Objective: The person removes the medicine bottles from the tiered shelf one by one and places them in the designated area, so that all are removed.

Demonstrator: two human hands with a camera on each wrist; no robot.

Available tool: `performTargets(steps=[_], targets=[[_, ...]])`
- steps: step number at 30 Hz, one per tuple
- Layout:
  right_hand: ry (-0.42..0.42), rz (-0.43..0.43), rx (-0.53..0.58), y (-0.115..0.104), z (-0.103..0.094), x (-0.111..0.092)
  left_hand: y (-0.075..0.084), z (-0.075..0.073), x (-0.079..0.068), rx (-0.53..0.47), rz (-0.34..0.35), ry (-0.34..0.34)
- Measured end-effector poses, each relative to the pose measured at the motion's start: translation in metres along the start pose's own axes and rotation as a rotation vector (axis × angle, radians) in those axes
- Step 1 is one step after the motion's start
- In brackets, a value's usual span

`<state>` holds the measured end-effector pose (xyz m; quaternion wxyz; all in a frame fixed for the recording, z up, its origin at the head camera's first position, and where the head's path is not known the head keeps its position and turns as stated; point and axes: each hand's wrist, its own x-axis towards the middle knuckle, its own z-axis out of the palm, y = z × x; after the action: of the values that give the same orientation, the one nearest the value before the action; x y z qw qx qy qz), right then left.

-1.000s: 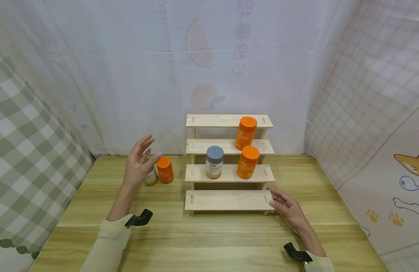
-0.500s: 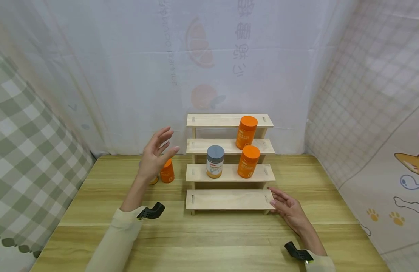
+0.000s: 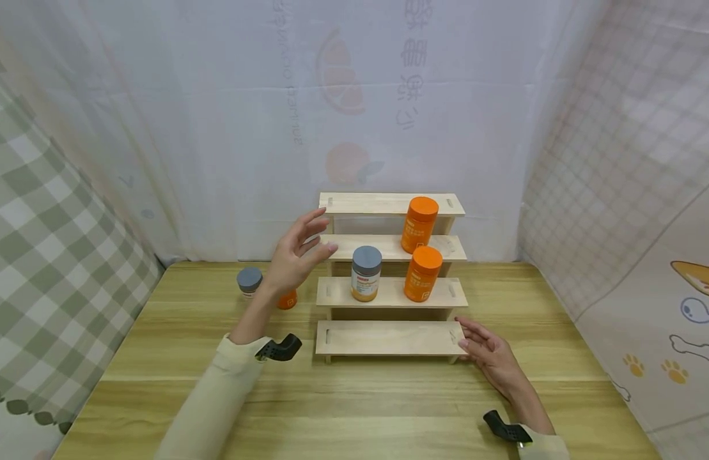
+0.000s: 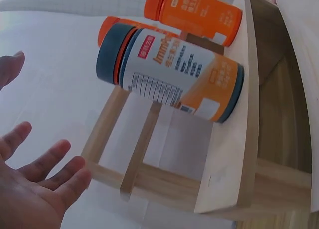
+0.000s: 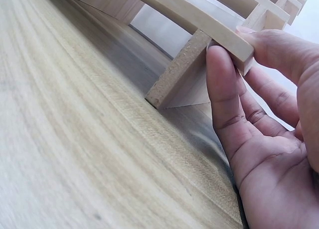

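A stepped wooden display shelf (image 3: pixel 385 338) with several tiers stands on the table. My left hand (image 3: pixel 293 263) hangs in the air at its left side, fingers spread and holding nothing. To the right of that hand a grey-lidded supplement jar (image 3: pixel 366 276) stands on the second tier from the bottom; the left wrist view shows its white and orange label (image 4: pixel 174 72). Sharing that tier is an orange jar (image 3: pixel 422 276), and another orange jar (image 3: pixel 419 227) is one tier higher. My right hand (image 3: pixel 495 359) pinches the right end of the lowest board (image 5: pixel 239 47) between thumb and fingers.
On the table left of the shelf are another grey-lidded jar (image 3: pixel 249 281) and an orange jar (image 3: pixel 288 300), largely hidden behind my left hand. A white curtain (image 3: pixel 239 128) hangs behind the table, with patterned cloth (image 3: pixel 613 255) along the right side.
My left hand has moved right, from over the jars on the table to the shelf's left side, exposing the grey-lidded jar there. The right hand stays on the lowest board.
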<state>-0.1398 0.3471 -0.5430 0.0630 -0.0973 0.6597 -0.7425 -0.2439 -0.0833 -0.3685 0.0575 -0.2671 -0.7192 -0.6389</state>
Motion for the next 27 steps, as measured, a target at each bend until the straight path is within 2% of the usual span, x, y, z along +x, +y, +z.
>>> performTargets(steps=[9, 17, 21, 27], targets=[[0.007, 0.022, -0.013, 0.002, -0.003, 0.000, 0.003, 0.020, 0.015, -0.032, 0.025, -0.062], [0.004, 0.018, -0.010, 0.003, -0.004, 0.000, 0.008, 0.036, 0.030, -0.051, -0.015, -0.096], [0.000, 0.020, -0.008, 0.003, -0.004, 0.001, 0.009, 0.041, 0.035, -0.078, -0.030, -0.119], [-0.004, 0.013, 0.006, 0.003, -0.004, 0.001, 0.011, 0.048, 0.046, -0.066, -0.070, -0.152]])
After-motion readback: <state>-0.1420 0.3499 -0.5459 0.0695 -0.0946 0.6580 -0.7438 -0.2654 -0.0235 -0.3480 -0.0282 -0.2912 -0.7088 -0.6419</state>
